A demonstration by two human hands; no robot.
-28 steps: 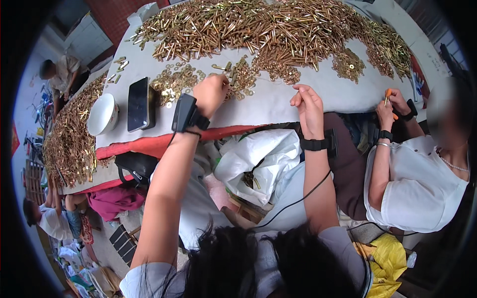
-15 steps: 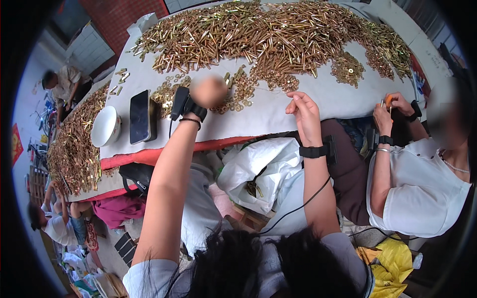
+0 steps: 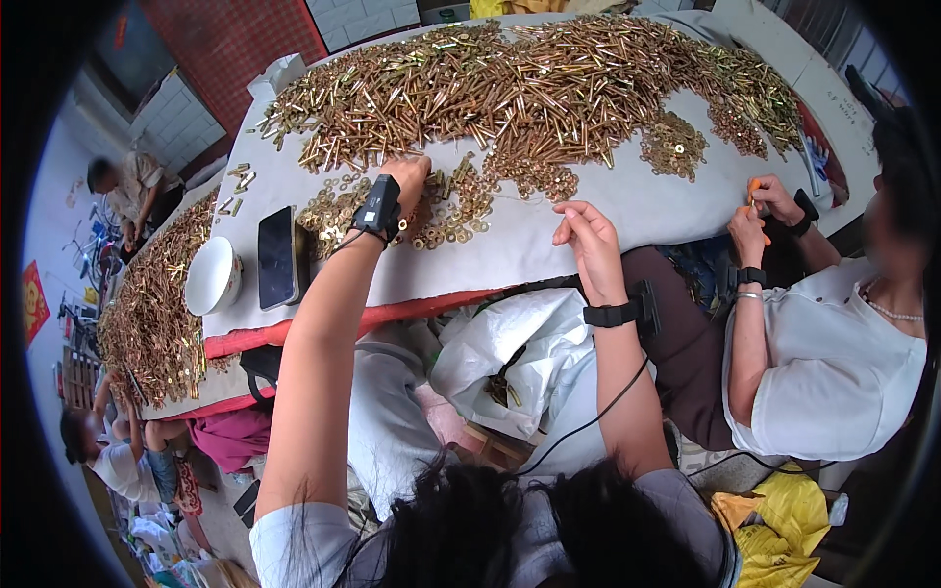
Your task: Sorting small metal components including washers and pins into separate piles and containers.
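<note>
My left hand [image 3: 410, 179] reaches over the near edge of a large heap of thin brass-coloured metal pins or bolts [image 3: 470, 83]. Its fingertips point away among the pieces and are hidden. Just below it lie loose brass-coloured washers [image 3: 461, 220] and a few short metal sleeves. My right hand [image 3: 593, 245] is raised above the near side of the pale table cover [image 3: 470, 267]. Its fingers are bent in toward the thumb, and anything small between them is too fine to make out. Both wrists wear black straps with small devices.
Left of the washers are a black phone [image 3: 277, 257] and a white bowl [image 3: 213, 276]. An open white sack [image 3: 510, 343] sits between my knees. At right, a co-worker's hands [image 3: 765, 216] hold an orange-handled tool. Another metal heap [image 3: 157, 314] stretches along the left.
My left hand has moved farther across the table, to the heap's near edge. My right hand stays nearly in place, with its fingers slightly more bent. The whole view has shifted a little.
</note>
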